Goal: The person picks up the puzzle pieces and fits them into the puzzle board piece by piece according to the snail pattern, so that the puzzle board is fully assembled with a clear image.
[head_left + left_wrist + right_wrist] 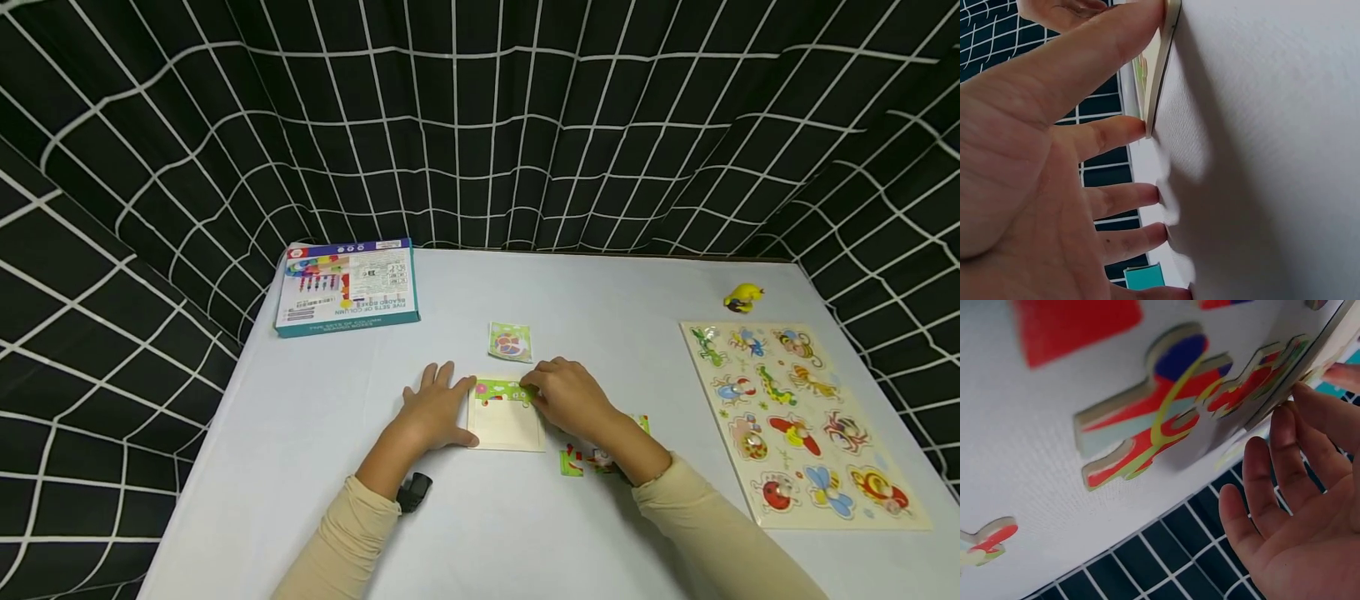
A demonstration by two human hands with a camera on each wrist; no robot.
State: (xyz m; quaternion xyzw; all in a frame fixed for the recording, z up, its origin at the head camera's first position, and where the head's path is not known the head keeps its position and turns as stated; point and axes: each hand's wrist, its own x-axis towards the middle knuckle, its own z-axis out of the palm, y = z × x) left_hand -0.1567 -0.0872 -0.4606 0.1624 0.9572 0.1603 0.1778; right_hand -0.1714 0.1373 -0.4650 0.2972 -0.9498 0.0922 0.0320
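Note:
A small square wooden puzzle board (pixel 507 427) lies on the table, with a strip of green printed puzzle pieces (pixel 498 390) along its far edge. My left hand (pixel 433 410) is spread at the board's left side, its index fingertip at the far corner and its thumb at the near one. In the left wrist view, the left thumb (pixel 1079 59) and index finger touch the board's edge. At the far right corner, my right hand (pixel 572 398) pinches a puzzle piece with bent fingers, largely hiding it. Loose puzzle pieces (pixel 1147 419) lie beside the board, partly under the right forearm.
Beyond the board lies a small printed picture card (pixel 510 342). A flat boxed set (pixel 348 287) sits at the back left. On the right are a large insect puzzle board (pixel 795 425) and a yellow toy figure (pixel 743 297). A black gridded curtain (pixel 495 125) surrounds the table.

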